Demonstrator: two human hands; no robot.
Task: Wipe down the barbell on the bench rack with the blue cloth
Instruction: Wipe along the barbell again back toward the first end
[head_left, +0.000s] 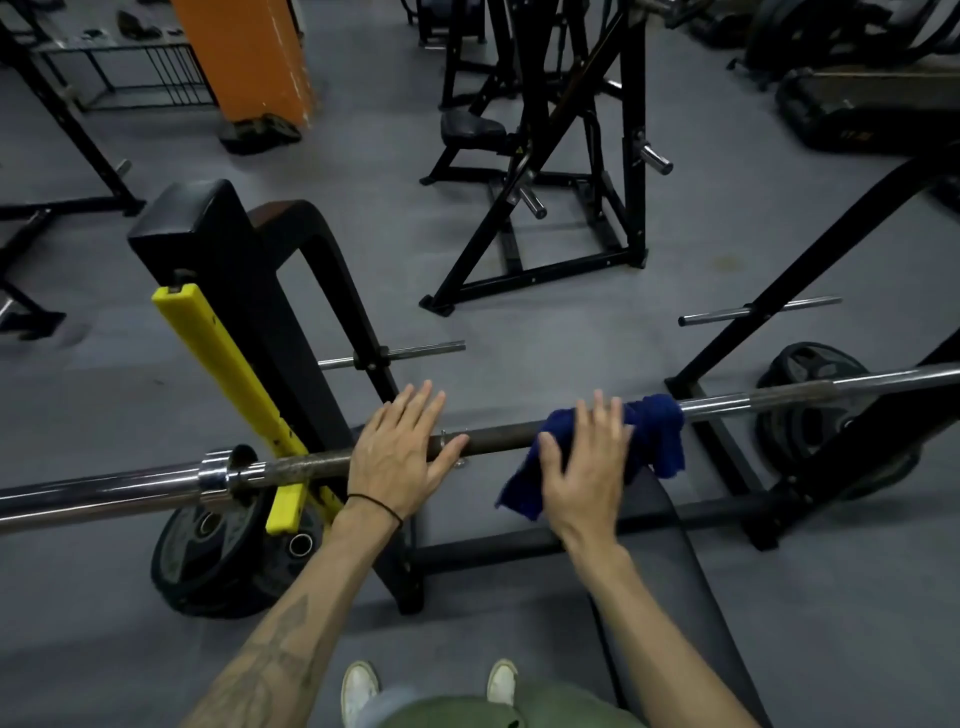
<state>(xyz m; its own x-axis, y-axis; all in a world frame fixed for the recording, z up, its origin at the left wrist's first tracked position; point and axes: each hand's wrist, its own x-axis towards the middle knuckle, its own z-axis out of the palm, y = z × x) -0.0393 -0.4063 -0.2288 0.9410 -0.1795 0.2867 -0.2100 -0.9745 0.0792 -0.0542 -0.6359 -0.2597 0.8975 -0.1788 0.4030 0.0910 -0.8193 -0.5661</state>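
Barbell (498, 434) lies across the bench rack (249, 291), long axis running left-right across view, slightly rising twd the right. Dark knurled shaft in the middle, chrome sleeves at both ends.

Blue cloth (649, 436) draped over the shaft, right of centre, 1 corner hanging down on the near side.

Right hand (587, 467) = the working grip: fingers straight and spread, palm pressing cloth onto the bar, not wrapped round it. Left hand (400, 447) flat on bare shaft just left of centre, fingers straight, thumb along the bar; holds nothing, looks like steadying.

Key relation: bar runs sideways under the right palm, so wipe travel must follow that axis. Unwiped-looking shaft sits between the 2 hands and out right twd the sleeve. Right hand nearer the cloth; left well apart from it.

Est: mid-wipe, centre section.
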